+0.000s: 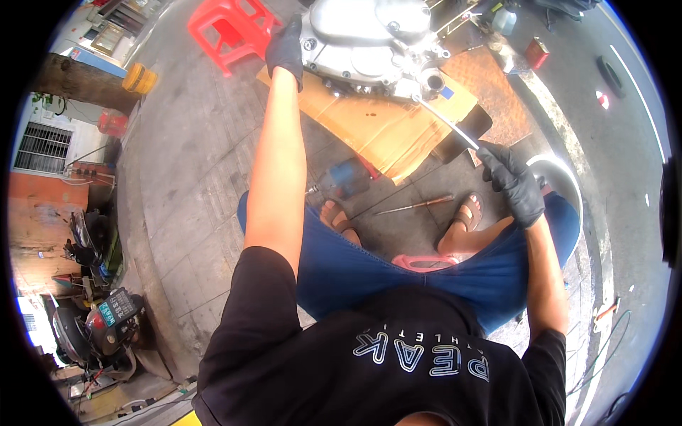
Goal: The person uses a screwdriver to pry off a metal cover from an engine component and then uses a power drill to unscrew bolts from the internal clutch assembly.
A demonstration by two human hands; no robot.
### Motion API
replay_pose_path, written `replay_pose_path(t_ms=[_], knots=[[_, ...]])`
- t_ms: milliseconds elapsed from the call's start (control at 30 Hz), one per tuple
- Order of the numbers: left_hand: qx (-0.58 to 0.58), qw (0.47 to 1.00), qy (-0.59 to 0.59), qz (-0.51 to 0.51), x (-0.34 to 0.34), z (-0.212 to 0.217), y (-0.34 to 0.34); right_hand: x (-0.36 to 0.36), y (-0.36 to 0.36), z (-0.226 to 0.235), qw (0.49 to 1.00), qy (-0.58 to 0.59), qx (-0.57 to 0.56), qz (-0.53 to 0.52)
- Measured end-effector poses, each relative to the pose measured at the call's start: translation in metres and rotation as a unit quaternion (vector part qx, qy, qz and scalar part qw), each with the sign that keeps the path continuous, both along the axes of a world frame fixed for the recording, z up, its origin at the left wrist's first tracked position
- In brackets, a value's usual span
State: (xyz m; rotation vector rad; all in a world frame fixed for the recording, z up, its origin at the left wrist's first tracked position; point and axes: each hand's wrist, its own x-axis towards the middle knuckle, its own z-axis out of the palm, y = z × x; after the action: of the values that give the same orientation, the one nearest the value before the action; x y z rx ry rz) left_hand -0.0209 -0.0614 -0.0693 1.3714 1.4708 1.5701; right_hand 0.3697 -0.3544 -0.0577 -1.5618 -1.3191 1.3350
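A silver engine with a rounded side cover rests over a flattened cardboard sheet in front of me. My left hand, in a black glove, grips the engine's left edge; its fingertips are partly hidden. Gloved in black too, my right hand is closed round the near end of a long silver wrench. The wrench slants up to the left, and its far end meets the lower right edge of the engine, near a round port. A screwdriver lies on the pavement between my feet.
A red plastic stool stands beyond my left hand. A blue power tool lies by my left foot. Right of the cardboard is a rusty metal plate; a white basin sits beside my right knee. A red can stands farther off.
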Motion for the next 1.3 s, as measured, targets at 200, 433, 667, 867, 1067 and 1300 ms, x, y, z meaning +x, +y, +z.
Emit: replay_pose_path(t_ms=[200,433,667,867,1067,1300], knots=[[0.072,0.974,-0.132,-0.172,0.013,-0.005,-0.008,-0.019,0.020,-0.031,0.986,-0.086,0.140,0.017],[0.129,0.965,-0.203,-0.108,0.028,-0.009,-0.001,-0.036,0.026,-0.021,0.946,-0.263,0.189,0.011],[0.100,0.922,-0.333,-0.170,0.006,-0.018,0.027,-0.048,0.025,-0.009,0.928,-0.303,0.217,0.018],[-0.008,0.945,-0.282,-0.165,0.027,-0.008,0.006,-0.029,0.029,-0.028,0.891,-0.325,0.317,-0.009],[-0.016,0.973,-0.171,-0.155,0.048,0.007,-0.023,-0.017,0.040,-0.052,0.882,-0.273,0.382,-0.041],[-0.053,0.971,-0.186,-0.137,0.040,0.010,-0.008,-0.006,0.061,-0.022,0.854,-0.399,0.335,0.014]])
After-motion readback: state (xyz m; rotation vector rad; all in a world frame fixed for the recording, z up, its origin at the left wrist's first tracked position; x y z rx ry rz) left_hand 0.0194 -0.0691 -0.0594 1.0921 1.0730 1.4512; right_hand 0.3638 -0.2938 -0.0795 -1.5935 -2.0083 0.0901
